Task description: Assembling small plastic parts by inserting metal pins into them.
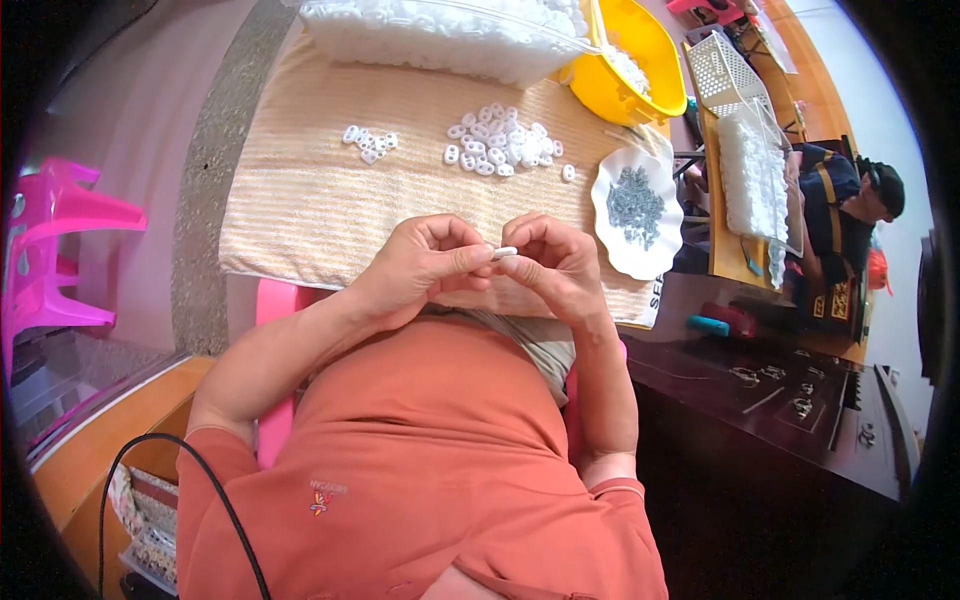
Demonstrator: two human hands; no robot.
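Observation:
My right hand [556, 266] pinches a small white oval plastic piece [506, 252] between thumb and fingers, in front of my body. At the piece's left end, the thumb and forefinger of my left hand [435, 262] are closed against it. Whether a smaller part sits between those left fingertips is hidden. Beyond my hands, a loose pile of white two-holed oval pieces [496, 140] lies on the striped towel [310, 210]. A smaller group of white pieces [371, 143] lies left of it. Right of my hands, a white scalloped plate [612, 245] holds many tiny grey parts [636, 205].
A clear bin [440, 50] full of white pieces stands at the far edge, beside a yellow basket [610, 88]. Pink stools [75, 215] stand at left. At right are a dark table [720, 400], another white-filled bin [752, 185] and a seated person [845, 205].

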